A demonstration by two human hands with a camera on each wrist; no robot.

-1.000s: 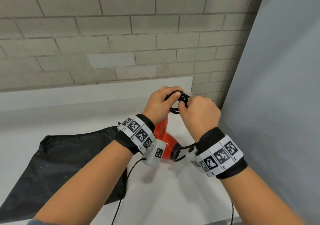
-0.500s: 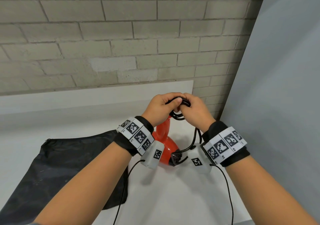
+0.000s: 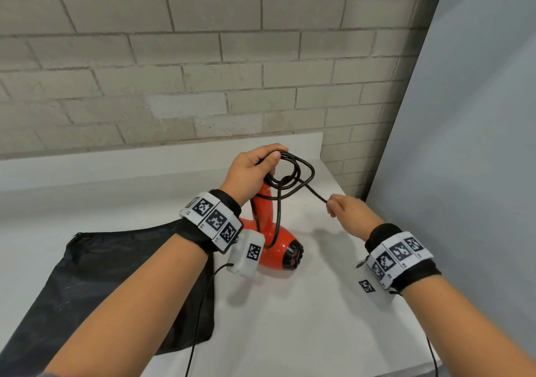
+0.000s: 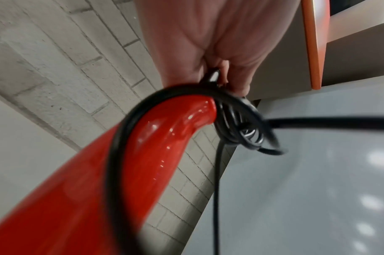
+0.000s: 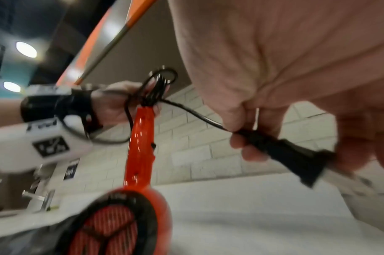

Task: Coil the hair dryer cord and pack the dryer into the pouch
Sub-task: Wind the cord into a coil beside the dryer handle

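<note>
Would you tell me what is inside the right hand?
The right hand pinches the cord's black plug; its prong end is hidden behind the fingers.

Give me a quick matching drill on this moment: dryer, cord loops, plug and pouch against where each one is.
Things:
1. red hair dryer
2. coiled cord loops
3. plug
4. black pouch

Places:
a. pinched in the right hand
b. lying flat on the white counter, to the left
c. gathered in the left hand at the top of the handle
d. body resting on the counter, handle pointing up

Pairs: 1-d, 2-c, 3-a, 4-b
</note>
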